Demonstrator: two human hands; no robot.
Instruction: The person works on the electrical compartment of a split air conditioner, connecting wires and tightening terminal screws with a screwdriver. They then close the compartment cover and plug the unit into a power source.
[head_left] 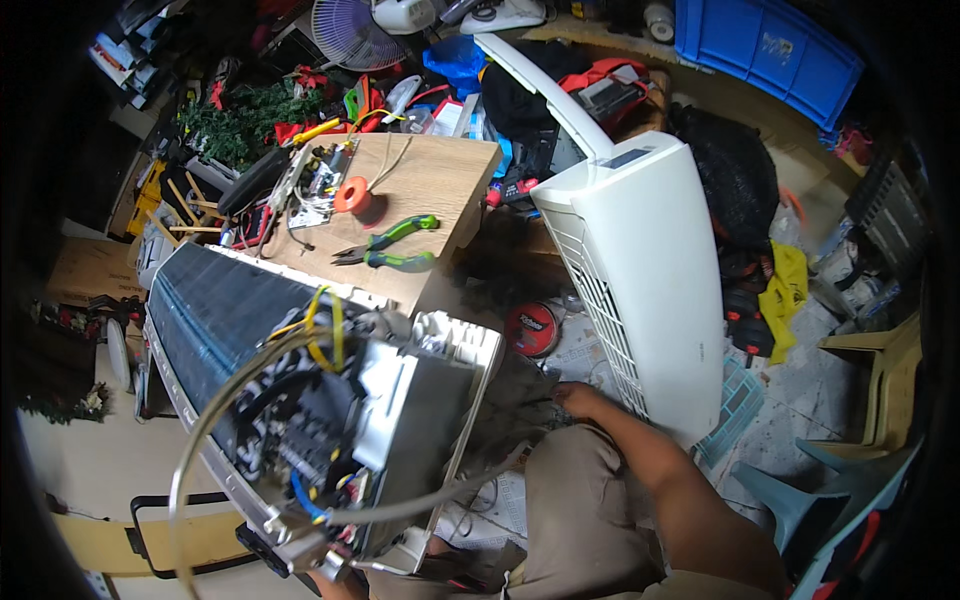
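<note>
An opened air conditioner indoor unit [420, 410] leans tilted at the left, its dark finned coil [230, 300], wiring and metal box exposed. A grey cable [430, 503] runs from its wiring toward the right. Only a small part of my left hand [335, 583] shows below the unit's lower end; its fingers are hidden. Beside my knee, my right hand [575, 400] has its fingers curled together near a blurred dark grey shape. What they hold is too unclear to name. The white front cover [650, 290] of the unit stands upright to the right of that hand.
Green-handled pliers [395, 245], an orange spool [357, 197] and a circuit board [320, 190] lie on the wooden table [450, 165]. A red round tin [532, 328] sits on the floor. Plastic chairs [860, 490] stand right; a blue crate [770, 60] is at the back.
</note>
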